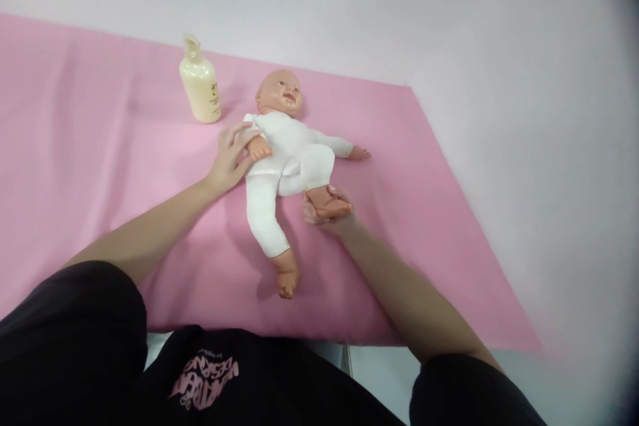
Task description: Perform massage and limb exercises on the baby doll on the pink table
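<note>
A baby doll (292, 143) with a bare head and a white cloth body lies on its back, its head away from me. My left hand (231, 156) is closed about the doll's arm on the left side, the fingers over the sleeve and the thumb by the doll's small hand (259, 148). Under the doll's bent leg, my right hand (319, 214) grips the foot (327, 202) from below, so some of its fingers are hidden. The doll's other leg (267, 223) stretches toward me, and its other arm (335, 145) points out to the right.
A cream pump bottle (201, 90) with dark print stands left of the doll's head. The pink cloth (399, 226) covers the table, with creases on the left. Its right edge slants down toward me. A white wall or floor lies behind.
</note>
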Available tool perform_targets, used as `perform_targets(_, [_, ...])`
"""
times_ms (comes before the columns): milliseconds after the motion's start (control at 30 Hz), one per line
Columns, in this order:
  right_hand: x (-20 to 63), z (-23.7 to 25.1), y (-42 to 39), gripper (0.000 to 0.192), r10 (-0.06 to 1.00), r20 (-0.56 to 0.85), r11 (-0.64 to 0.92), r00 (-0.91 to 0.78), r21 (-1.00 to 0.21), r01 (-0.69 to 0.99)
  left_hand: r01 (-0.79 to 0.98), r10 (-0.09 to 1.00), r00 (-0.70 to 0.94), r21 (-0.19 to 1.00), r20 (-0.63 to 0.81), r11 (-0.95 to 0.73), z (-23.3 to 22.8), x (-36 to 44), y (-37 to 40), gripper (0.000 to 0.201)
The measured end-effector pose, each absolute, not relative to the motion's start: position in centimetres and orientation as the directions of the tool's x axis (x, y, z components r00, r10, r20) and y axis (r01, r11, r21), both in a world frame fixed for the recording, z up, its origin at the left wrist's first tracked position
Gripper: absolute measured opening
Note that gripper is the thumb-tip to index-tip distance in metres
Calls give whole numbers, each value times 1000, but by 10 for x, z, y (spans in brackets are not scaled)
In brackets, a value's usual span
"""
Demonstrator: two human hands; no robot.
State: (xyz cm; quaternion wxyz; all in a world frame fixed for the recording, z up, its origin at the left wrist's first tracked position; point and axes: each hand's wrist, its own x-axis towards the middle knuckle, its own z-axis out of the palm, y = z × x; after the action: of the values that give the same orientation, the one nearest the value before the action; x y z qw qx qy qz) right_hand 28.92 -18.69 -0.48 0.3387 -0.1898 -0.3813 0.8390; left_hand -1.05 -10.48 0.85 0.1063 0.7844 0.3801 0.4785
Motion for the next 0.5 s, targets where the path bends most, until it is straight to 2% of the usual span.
perform_targets(100, [286,-1,-186,45,747,-143,-502,-649,-762,-409,514,669,381,455,638,-727,10,-8,-106,48])
perform_targets(267, [283,-2,-186,45,780,-232,-521,-582,-755,-398,503,636,500,400,588,-766,9,-6,-102,39])
perform_targets(500, [283,-3,-186,46,768,-195,-502,-610,-775,-383,503,655,464,431,596,-749,10,-6,-104,40])
